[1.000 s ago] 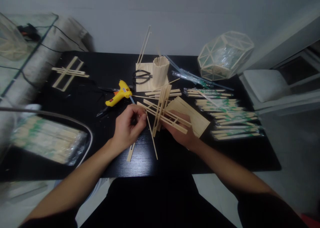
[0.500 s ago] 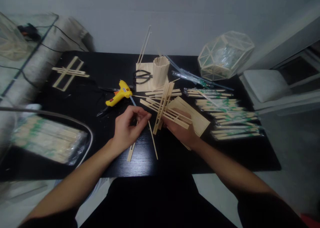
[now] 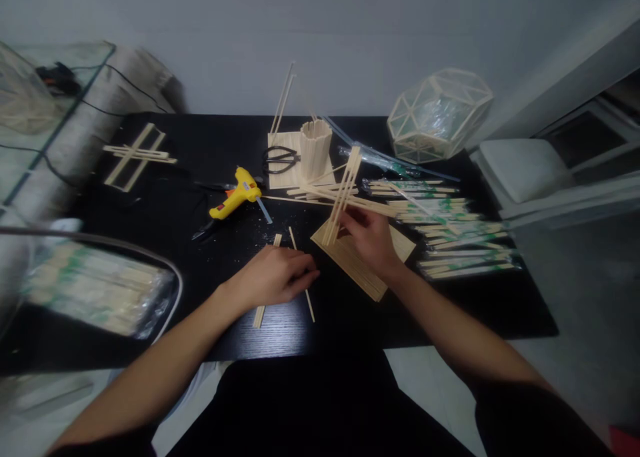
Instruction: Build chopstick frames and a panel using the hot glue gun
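Note:
My right hand (image 3: 369, 238) is closed on a crossed frame of wooden chopsticks (image 3: 343, 197), one set upright and another running across behind it. The frame is held over a flat square panel of joined sticks (image 3: 360, 270). Lower and to the left, my left hand (image 3: 280, 275) hovers palm down with bent fingers and a small gap at the thumb; nothing shows in it. Under its fingers lies a single thin stick (image 3: 310, 305). A short bundle of chopsticks (image 3: 259, 315) lies partly hidden beneath the palm.
A yellow glue gun (image 3: 235, 193) lies left of centre. Behind stand a stick-built cup (image 3: 316, 153) on a square base and black-handled scissors (image 3: 280, 159). Wrapped chopsticks (image 3: 450, 230) lie right, a bagged pack (image 3: 100, 283) left. Another crossed frame (image 3: 135, 155) sits back left.
My right hand has turned the crossed frame and shifted it slightly right and up, baring the square panel. My left hand has dropped away from the frame, down over the loose sticks.

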Demonstrator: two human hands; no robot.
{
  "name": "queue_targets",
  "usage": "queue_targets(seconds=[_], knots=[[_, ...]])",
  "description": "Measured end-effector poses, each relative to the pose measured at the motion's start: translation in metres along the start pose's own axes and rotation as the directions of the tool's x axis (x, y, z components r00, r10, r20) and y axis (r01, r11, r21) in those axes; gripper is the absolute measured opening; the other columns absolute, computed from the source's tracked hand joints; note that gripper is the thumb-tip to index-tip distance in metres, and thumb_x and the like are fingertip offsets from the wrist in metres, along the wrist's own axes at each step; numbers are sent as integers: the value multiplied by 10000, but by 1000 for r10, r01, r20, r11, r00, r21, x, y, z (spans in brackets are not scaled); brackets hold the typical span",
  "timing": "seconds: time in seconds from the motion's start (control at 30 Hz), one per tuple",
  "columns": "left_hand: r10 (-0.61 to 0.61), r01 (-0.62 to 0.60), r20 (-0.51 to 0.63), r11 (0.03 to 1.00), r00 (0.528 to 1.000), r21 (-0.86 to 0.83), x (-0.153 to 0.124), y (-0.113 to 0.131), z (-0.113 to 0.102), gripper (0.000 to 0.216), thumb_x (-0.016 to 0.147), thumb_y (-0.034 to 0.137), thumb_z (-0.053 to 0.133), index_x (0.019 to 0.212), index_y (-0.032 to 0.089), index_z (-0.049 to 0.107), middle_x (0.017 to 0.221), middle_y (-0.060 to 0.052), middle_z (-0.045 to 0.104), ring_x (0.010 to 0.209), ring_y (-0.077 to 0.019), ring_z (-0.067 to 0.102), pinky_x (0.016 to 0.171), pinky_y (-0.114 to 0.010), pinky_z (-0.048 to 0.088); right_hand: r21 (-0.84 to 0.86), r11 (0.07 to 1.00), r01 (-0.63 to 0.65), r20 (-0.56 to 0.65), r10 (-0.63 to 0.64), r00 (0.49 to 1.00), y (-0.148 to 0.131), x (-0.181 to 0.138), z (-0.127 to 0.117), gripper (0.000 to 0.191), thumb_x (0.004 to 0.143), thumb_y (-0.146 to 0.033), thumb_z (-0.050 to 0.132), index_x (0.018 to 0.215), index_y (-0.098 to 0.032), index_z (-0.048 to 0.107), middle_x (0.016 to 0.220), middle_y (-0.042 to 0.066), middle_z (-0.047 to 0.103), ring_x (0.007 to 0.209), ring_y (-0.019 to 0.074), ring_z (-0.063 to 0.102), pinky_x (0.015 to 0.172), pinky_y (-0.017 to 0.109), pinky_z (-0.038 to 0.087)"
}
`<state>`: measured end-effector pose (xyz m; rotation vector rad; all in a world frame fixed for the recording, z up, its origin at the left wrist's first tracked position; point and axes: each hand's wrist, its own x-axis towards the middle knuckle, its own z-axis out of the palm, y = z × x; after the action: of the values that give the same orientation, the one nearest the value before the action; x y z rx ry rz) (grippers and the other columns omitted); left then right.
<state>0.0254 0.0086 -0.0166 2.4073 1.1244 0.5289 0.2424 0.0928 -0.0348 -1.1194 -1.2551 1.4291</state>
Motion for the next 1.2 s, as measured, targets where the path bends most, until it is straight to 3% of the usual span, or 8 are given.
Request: queue_targets(seconds=[0.2, 0.4, 0.53, 0.67, 0.83, 1.03, 1.1, 1.2], knots=[[-68, 68, 54, 998, 996, 5, 4, -1, 4, 301, 1063, 347, 548, 832, 192, 662, 660, 24, 656, 576, -116, 625, 573, -263, 413, 26, 1000, -14, 0, 14, 1000, 5, 3, 0, 336, 801, -494, 867, 952, -204, 794, 935, 53, 809, 851, 229, 771, 716, 354, 660], [-206, 151, 185, 949, 961, 277, 11, 7, -10, 359, 1086, 360, 485, 825, 178, 652, 783, -49, 718, 656, -182, 688, 580, -304, 420, 55, 998, -8, -28, 9, 1000, 3, 6, 0, 333, 778, -506, 871, 901, -204, 802, 906, 59, 816, 853, 238, 770, 747, 373, 662], [-414, 286, 251, 861, 875, 421, 18, 13, -21, 353, 1082, 394, 485, 929, 159, 700, 913, -114, 761, 799, -259, 758, 666, -335, 507, 52, 998, 26, -56, -23, 998, 2, 9, -1, 361, 760, -530, 872, 900, -204, 803, 887, 61, 815, 837, 246, 775, 740, 381, 665], [-625, 475, 230, 741, 746, 475, 26, 20, -21, 368, 1046, 474, 540, 1011, 157, 724, 1020, -160, 784, 942, -331, 785, 770, -388, 564, 59, 997, 50, -69, -46, 997, 3, 11, -3, 397, 771, -552, 859, 952, -204, 806, 956, 80, 832, 912, 273, 791, 791, 408, 669], [-712, 600, 250, 693, 656, 399, 34, 28, -14, 259, 992, 365, 576, 1027, 167, 740, 1038, -162, 796, 1007, -340, 785, 794, -386, 570, 55, 992, 117, -53, -114, 992, 5, 12, -2, 391, 826, -560, 812, 1014, -219, 786, 1073, 90, 833, 1012, 282, 792, 914, 455, 657], [-705, 620, 212, 701, 677, 352, 31, 25, -19, 211, 924, 330, 612, 940, 163, 740, 963, -157, 801, 902, -317, 779, 727, -366, 538, -111, 961, 253, -144, -267, 953, -1, 13, -5, 257, 868, -467, 760, 953, -225, 780, 999, 66, 839, 990, 279, 794, 964, 443, 628], [-646, 609, 181, 762, 742, 221, 28, 23, -28, 160, 895, 317, 637, 876, 180, 717, 844, -96, 783, 774, -251, 749, 673, -324, 511, -182, 944, 277, -156, -306, 939, -6, 13, -8, 218, 895, -441, 733, 921, -230, 783, 939, 55, 836, 925, 268, 795, 898, 416, 637], [-502, 522, 147, 833, 852, -182, 25, 21, -44, 85, 851, 274, 643, 817, 200, 667, 719, -8, 734, 647, -166, 684, 618, -266, 482, -267, 916, 298, -154, -346, 925, -9, 13, -13, 200, 929, -419, 708, 931, -241, 800, 890, 44, 830, 828, 249, 785, 814, 396, 640]])
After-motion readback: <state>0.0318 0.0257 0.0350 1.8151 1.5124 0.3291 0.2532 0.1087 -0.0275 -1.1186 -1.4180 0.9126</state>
